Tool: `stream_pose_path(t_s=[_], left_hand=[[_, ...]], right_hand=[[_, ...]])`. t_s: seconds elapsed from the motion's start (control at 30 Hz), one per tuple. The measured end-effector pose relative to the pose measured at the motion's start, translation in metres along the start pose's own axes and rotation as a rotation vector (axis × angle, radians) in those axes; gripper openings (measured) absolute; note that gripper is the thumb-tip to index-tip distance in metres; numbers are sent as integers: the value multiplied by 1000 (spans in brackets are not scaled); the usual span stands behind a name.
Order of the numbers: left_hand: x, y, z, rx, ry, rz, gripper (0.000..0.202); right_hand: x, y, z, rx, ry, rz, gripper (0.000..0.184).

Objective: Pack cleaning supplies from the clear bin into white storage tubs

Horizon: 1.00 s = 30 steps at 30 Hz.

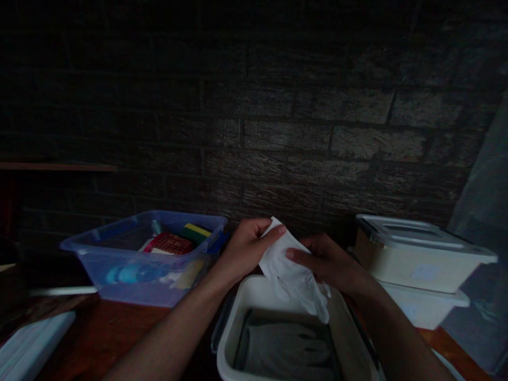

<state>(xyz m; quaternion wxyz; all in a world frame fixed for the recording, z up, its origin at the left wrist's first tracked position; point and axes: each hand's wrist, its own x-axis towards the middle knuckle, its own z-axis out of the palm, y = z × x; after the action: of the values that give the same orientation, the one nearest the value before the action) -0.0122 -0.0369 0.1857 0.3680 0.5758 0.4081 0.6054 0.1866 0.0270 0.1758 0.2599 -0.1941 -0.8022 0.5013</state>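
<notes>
My left hand pinches the top edge of a white glove, thumb and fingers closed on it. My right hand grips the same white glove from the right side, fingers closed over its middle. The glove hangs with its fingers pointing down over an open white bin. More grey gloves lie flat at the bottom of that bin.
A clear blue bin with a red packet, a sponge and other items stands at the left. Two stacked white lidded boxes stand at the right. A dark brick wall rises behind the reddish table. A white lid lies at the lower left.
</notes>
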Motion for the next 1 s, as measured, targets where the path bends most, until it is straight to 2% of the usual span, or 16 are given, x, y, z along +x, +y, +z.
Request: stream_pose_path(t_s=[0.1,0.27,0.37,0.5,0.63,0.8,0.87,1.0], left_hand=[[4,0,-8,65,119,104,38],[12,4,-29,57,306,199,38],[12,5,-33,40,356,232,39],[8,7,-26,59,323,233,40],[5,12,-23,63,341,267,40],[4,18,-26,44,395,320,38],[2,19,-22,64,343,309,38],[-7,21,-6,141,132,288,38]], right_hand=[[0,1,-6,-50,-29,-22,50],[-10,-8,-19,-33,21,34,49],[-17,-12,-25,-54,-56,58,45],[-20,-12,-26,-56,-173,20,35],[-17,-13,-22,-33,-185,-6,30],[-15,-10,-27,102,-184,49,33],[-13,-6,-25,73,-178,36,42],[-5,1,-8,-46,-101,-60,66]])
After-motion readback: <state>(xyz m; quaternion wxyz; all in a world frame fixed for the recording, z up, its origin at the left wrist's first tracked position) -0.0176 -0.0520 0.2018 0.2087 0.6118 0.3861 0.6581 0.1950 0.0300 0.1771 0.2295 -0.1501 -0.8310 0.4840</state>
